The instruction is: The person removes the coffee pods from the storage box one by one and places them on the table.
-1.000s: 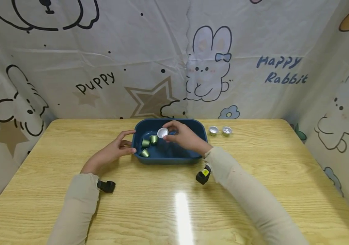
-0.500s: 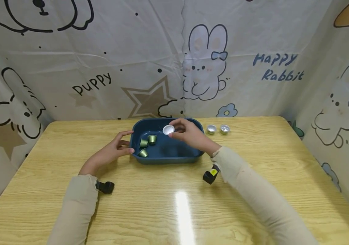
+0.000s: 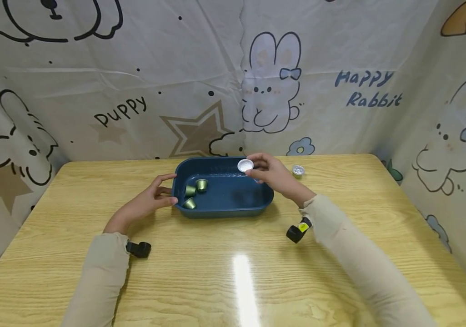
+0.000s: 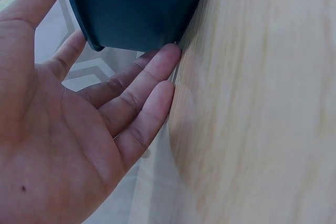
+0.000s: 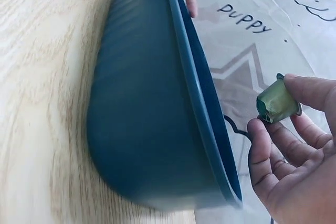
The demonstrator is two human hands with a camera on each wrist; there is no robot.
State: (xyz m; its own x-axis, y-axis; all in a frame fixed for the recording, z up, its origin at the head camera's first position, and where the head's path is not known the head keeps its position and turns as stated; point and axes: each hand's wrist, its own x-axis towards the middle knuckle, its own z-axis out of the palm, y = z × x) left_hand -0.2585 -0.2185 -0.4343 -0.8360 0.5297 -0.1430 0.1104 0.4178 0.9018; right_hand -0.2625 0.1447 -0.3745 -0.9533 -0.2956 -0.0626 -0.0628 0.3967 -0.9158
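Observation:
Between its thumb and fingers my right hand (image 3: 275,176) pinches a green coffee capsule (image 5: 278,100), held above the right part of a dark blue bin (image 3: 224,212). Its silver lid faces the head camera. My left hand (image 3: 144,202) rests at the bin's left end, thumb and index fingertip on the rim. In the left wrist view its fingers (image 4: 152,69) extend beside the bin's wall, the lower ones near the tabletop. Three green capsules (image 3: 202,185) lie in the bin's left end. Another capsule (image 3: 298,171) stands lid up on the table, right of the bin.
The bin stands at the back of a wooden table (image 3: 200,263), close to a printed cloth backdrop (image 3: 200,68). A second cloth wall rises on the right. Black wrist cameras (image 3: 298,230) are strapped to both forearms.
My right hand has moved right across the bin with the capsule still pinched, and now covers the nearer of two capsules on the table. My left hand stays at the rim.

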